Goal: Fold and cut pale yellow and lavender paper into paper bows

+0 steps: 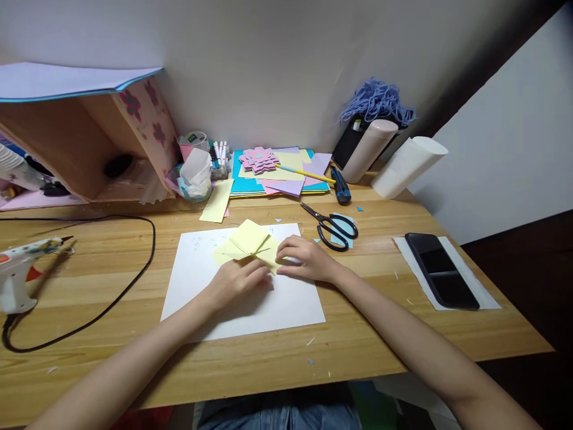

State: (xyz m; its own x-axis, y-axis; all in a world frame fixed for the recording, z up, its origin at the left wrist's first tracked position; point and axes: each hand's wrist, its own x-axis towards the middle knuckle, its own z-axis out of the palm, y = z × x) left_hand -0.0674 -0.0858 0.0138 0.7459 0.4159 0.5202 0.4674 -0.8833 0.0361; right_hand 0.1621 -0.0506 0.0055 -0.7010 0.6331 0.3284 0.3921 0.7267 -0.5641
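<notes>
A folded piece of pale yellow paper (pixel 249 236), with layered flaps, lies on a white sheet (pixel 201 316) in front of me. My left hand (pixel 239 283) is closed at its near edge, fingers bent and pinching the paper; the fingertips are partly hidden. At the paper's right corner, my right hand (pixel 307 260) has its fingers and thumb curled around the yellow edge. Black-handled scissors (pixel 329 226) rest just beyond my right hand, partly over a small light blue paper piece (pixel 347 225).
A glue gun (pixel 20 275) with a looping black cord lies left. At the back are a pink paper flower (pixel 258 160) on coloured sheets, a pencil (pixel 307 174), a box cutter (pixel 341 188), markers (pixel 219 154) and paper rolls (pixel 405 167). A phone (pixel 441 270) lies right.
</notes>
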